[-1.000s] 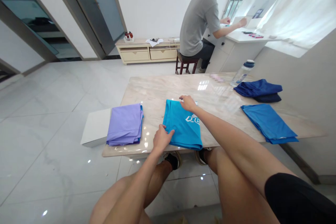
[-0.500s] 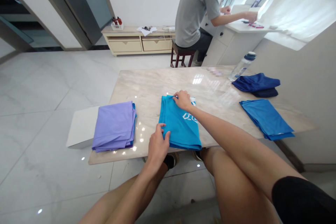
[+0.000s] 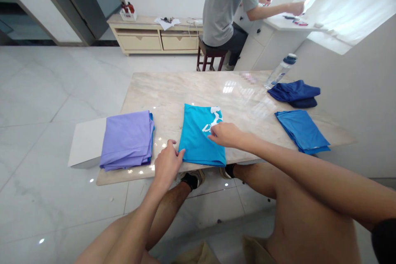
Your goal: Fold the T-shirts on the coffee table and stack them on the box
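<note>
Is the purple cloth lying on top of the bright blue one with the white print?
No, the purple cloth lies apart from the bright blue cloth, with tabletop showing between them.

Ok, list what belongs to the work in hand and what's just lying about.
Work in hand:
turquoise cloth, left hand at its edge, right hand over it
probably purple cloth, blue cloth, navy cloth

Apparently just lying about:
bottle
paper

This looks like a living room in a home: beyond the right hand's fingers, past the pale, marble-patterned table, stand a low, cream, two-drawer cabinet and a dark-brown, straight-legged stool; a sheer white curtain hangs to the fingers' far right, glossy white floor tiles spread left.
</note>
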Demonstrator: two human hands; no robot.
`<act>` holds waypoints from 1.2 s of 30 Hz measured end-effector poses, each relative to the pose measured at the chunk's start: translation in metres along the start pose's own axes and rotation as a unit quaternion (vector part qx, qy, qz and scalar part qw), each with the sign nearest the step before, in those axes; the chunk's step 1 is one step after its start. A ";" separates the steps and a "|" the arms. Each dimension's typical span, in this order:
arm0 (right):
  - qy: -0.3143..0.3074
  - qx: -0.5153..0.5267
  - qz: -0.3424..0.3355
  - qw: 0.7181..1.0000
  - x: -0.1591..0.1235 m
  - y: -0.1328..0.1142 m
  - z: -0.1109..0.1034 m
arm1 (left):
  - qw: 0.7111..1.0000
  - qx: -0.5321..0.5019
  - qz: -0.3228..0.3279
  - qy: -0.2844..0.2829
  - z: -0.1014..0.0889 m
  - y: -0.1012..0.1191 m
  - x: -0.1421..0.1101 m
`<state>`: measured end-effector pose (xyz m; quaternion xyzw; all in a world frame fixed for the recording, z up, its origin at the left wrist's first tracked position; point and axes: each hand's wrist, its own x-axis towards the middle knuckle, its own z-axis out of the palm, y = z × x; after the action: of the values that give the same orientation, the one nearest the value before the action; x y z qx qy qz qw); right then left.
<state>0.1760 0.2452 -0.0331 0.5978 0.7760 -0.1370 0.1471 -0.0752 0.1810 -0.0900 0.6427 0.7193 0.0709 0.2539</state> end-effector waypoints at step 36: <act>-0.011 0.127 0.173 0.977 0.053 0.073 0.038 | 0.962 0.195 0.146 -0.124 -0.009 -0.014 0.007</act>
<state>0.2360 0.2958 -0.0915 0.7351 0.6356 -0.2134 0.1006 -0.0918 0.1880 -0.0900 0.7816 0.5805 -0.1148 0.1975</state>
